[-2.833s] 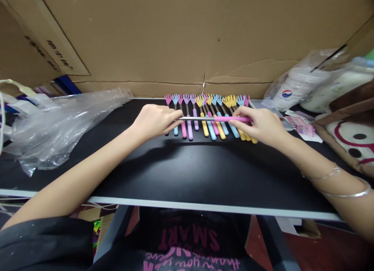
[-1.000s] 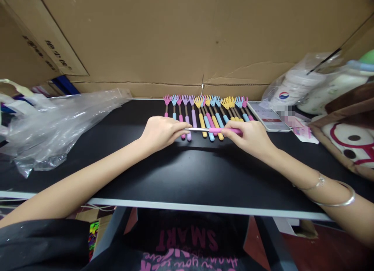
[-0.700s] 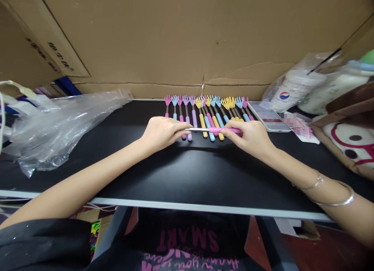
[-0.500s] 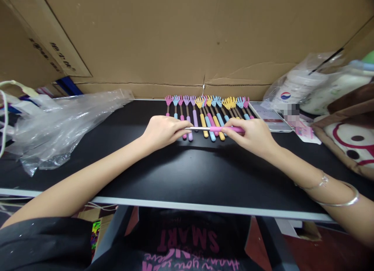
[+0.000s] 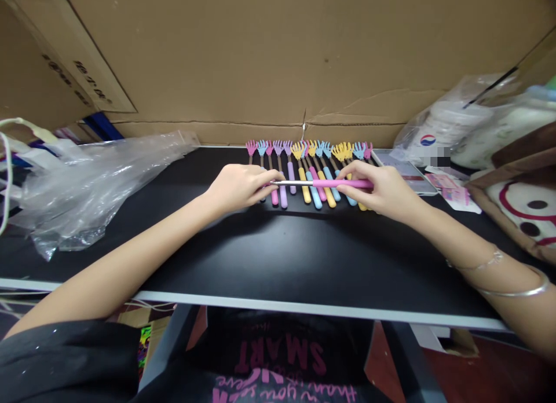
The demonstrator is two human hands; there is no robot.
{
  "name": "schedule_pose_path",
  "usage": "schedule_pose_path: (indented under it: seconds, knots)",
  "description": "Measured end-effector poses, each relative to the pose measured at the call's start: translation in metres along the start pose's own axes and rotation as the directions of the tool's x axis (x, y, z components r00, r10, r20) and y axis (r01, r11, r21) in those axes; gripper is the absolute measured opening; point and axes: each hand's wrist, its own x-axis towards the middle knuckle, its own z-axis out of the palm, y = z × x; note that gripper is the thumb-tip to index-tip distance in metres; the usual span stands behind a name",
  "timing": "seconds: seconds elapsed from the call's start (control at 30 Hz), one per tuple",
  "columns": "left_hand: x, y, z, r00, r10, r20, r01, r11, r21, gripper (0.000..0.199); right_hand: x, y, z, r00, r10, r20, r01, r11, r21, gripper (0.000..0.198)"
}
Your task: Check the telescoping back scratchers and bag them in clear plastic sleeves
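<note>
A pink-handled back scratcher (image 5: 326,183) is held level between my two hands, just above the black tabletop. The fingertips of my left hand (image 5: 243,186) pinch the end of its silver rod; whether a claw head is there, I cannot make out. Thumb and fingers of my right hand (image 5: 376,186) are closed round the pink handle. Behind it lies a row of back scratchers with small hand-shaped heads in pink, blue, purple and yellow, among them a yellow one (image 5: 304,186) and a purple one (image 5: 291,178). My hands partly cover the row's ends.
Crumpled clear plastic bags (image 5: 87,189) lie on the left of the black table (image 5: 278,258). At right are a phone (image 5: 406,170), pink-and-white cards (image 5: 454,191), a bagged white tub (image 5: 449,128) and a brown bag with a cartoon face (image 5: 521,209). A cardboard wall (image 5: 260,55) stands behind.
My right hand has slid a little to the right, nearer the handle's end. My left hand has shifted slightly left and away from me, and the back scratcher sits slightly farther off.
</note>
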Motion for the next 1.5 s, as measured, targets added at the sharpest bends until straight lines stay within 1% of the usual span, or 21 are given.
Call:
schedule_pose_path:
  seconds: [0.13,0.23,0.33,0.43,0.5,0.6,0.67,0.77,0.87,0.97,1.03,1.1,1.17,1.3,1.5]
  knots:
    - [0.0,-0.007,0.002,0.998,0.037,-0.057,-0.034,0.998,0.049,0.038,0.001,0.005,0.003,1.0,0.006,0.023,-0.007,0.999,0.048,0.03]
    - [-0.001,-0.008,0.006,0.995,0.062,-0.081,-0.06,0.998,0.029,0.039,0.001,0.005,0.008,0.999,0.022,0.028,-0.025,0.994,0.111,0.028]
    - [-0.002,-0.006,0.009,0.994,0.05,-0.094,-0.05,0.999,0.002,0.036,0.001,0.002,0.011,0.998,0.064,-0.005,-0.062,0.985,0.162,0.026]
    - [-0.003,-0.004,0.007,0.991,0.032,-0.133,-0.031,0.999,0.007,0.035,0.0,0.0,0.012,0.993,0.104,-0.052,-0.089,0.968,0.235,0.027]
    - [-0.002,-0.003,0.004,0.986,0.042,-0.159,-0.039,0.999,0.023,0.035,0.0,0.0,0.012,0.991,0.126,-0.045,-0.108,0.951,0.291,0.028]
    - [-0.003,0.0,0.002,0.978,0.066,-0.2,-0.058,0.997,0.049,0.035,0.0,0.001,0.01,0.984,0.176,0.033,-0.175,0.907,0.383,0.031]
    - [-0.003,0.003,0.003,0.965,0.084,-0.247,-0.068,0.995,0.071,0.035,0.0,0.001,0.008,0.975,0.205,0.086,-0.222,0.873,0.435,0.033]
    - [-0.003,0.008,0.004,0.95,0.091,-0.297,-0.06,0.992,0.111,0.033,-0.001,0.001,0.006,0.966,0.225,0.124,-0.257,0.84,0.477,0.034]
    - [-0.002,0.013,0.001,0.951,0.088,-0.297,-0.042,0.987,0.158,0.032,-0.001,0.003,0.006,0.965,0.195,0.176,-0.26,0.801,0.54,0.036]
    - [-0.002,0.015,-0.001,0.939,0.122,-0.322,-0.061,0.98,0.191,0.029,-0.001,0.007,0.006,0.953,0.125,0.276,-0.274,0.747,0.605,0.038]
    - [-0.002,0.015,-0.001,0.93,0.139,-0.339,-0.077,0.979,0.19,0.027,-0.001,0.01,0.006,0.941,0.087,0.325,-0.284,0.728,0.625,0.039]
    - [-0.003,0.015,0.0,0.932,0.137,-0.336,-0.086,0.983,0.163,0.027,0.0,0.01,0.006,0.934,0.084,0.347,-0.296,0.725,0.622,0.04]
    - [-0.004,0.014,0.003,0.941,0.12,-0.316,-0.086,0.989,0.119,0.03,0.0,0.008,0.007,0.931,0.115,0.346,-0.314,0.737,0.599,0.041]
    - [-0.004,0.014,0.007,0.957,0.09,-0.276,-0.072,0.995,0.074,0.034,0.0,0.004,0.011,0.935,0.183,0.304,-0.328,0.77,0.547,0.043]
    - [-0.004,0.013,0.011,0.98,0.018,-0.198,-0.017,1.0,0.011,0.036,0.0,0.004,0.019,0.942,0.219,0.253,-0.321,0.808,0.495,0.043]
